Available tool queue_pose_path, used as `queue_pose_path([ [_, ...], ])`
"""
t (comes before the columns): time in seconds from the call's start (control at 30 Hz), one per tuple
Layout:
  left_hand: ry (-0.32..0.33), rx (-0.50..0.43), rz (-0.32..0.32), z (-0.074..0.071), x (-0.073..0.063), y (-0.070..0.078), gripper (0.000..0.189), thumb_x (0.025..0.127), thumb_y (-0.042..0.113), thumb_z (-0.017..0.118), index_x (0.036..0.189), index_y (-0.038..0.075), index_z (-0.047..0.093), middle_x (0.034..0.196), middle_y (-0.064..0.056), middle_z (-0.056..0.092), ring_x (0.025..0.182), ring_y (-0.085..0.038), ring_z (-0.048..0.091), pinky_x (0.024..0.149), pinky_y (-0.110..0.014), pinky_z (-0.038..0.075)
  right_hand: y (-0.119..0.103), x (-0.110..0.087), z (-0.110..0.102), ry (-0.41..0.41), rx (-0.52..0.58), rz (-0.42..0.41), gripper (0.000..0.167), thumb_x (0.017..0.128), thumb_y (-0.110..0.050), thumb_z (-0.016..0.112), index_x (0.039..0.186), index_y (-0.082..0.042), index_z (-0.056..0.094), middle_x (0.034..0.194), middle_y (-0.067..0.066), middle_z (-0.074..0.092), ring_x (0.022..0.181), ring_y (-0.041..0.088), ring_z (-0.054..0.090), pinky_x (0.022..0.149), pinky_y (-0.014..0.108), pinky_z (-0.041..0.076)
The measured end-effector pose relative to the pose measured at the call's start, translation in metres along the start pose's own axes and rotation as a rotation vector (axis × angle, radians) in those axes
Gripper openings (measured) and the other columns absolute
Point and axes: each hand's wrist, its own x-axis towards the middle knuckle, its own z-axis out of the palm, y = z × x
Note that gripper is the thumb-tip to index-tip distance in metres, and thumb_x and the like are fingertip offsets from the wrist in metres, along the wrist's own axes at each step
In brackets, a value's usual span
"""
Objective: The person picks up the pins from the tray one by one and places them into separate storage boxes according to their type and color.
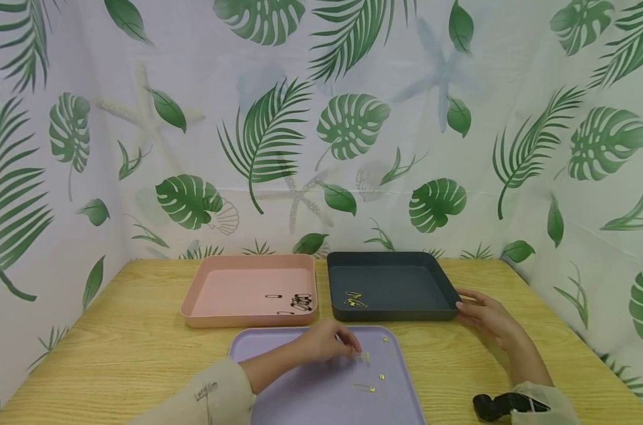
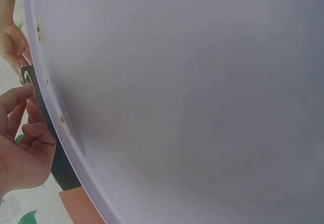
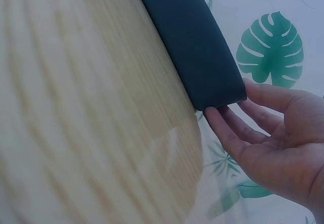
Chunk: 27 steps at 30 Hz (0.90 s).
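My left hand (image 1: 329, 342) pinches a gold safety pin (image 1: 366, 356) between thumb and fingertips, over the lilac tray (image 1: 310, 383). In the left wrist view the pin (image 2: 28, 76) shows at the fingertips. Three more gold safety pins lie on the lilac tray, one (image 1: 365, 388) of them nearest its front. With thumb and fingers on either side, my right hand (image 1: 491, 319) holds the front right corner of the dark tray (image 1: 406, 314). Inside that tray, at its left front, is a small group of gold safety pins (image 1: 355, 300).
A pink tray (image 1: 236, 321) stands left of the dark one, with several black safety pins (image 1: 301, 302) mostly heaped in its front right corner. Both sit at the back of the wooden table (image 1: 114, 354). Behind hangs a leaf-patterned curtain (image 1: 353, 206).
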Motion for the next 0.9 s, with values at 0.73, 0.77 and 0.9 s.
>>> queue_pose_path([
  [0.73, 0.035, -0.056, -0.012, -0.018, 0.022, 0.008, 0.006, 0.080, 0.002, 0.068, 0.081, 0.005, 0.073, 0.074, 0.003, 0.066, 0.064, -0.004, 0.053, 0.056, -0.018, 0.043, -0.002, -0.001, 0.001, -0.001, -0.015, 0.008, 0.064, 0.096, -0.018, 0.050, 0.141, 0.011, 0.015, 0.135, 0.036, 0.026, 0.100, 0.011, 0.057, 0.090, 0.035, 0.043],
  [0.77, 0.038, -0.043, -0.008, -0.018, 0.023, 0.008, 0.006, 0.081, 0.003, 0.068, 0.082, 0.006, 0.073, 0.074, 0.004, 0.067, 0.064, -0.004, 0.053, 0.056, -0.018, 0.043, -0.002, -0.001, 0.001, 0.000, -0.013, 0.009, 0.064, 0.096, -0.018, 0.050, 0.141, 0.011, 0.015, 0.135, 0.036, 0.027, 0.100, 0.011, 0.057, 0.090, 0.035, 0.043],
  [0.9, 0.070, 0.007, -0.007, -0.021, 0.031, 0.010, 0.006, 0.081, 0.006, 0.068, 0.083, 0.007, 0.074, 0.078, 0.004, 0.067, 0.066, -0.003, 0.054, 0.057, -0.018, 0.043, -0.002, -0.001, 0.001, -0.003, -0.018, 0.003, 0.063, 0.096, -0.017, 0.049, 0.141, 0.011, 0.015, 0.134, 0.036, 0.028, 0.099, 0.011, 0.057, 0.089, 0.035, 0.044],
])
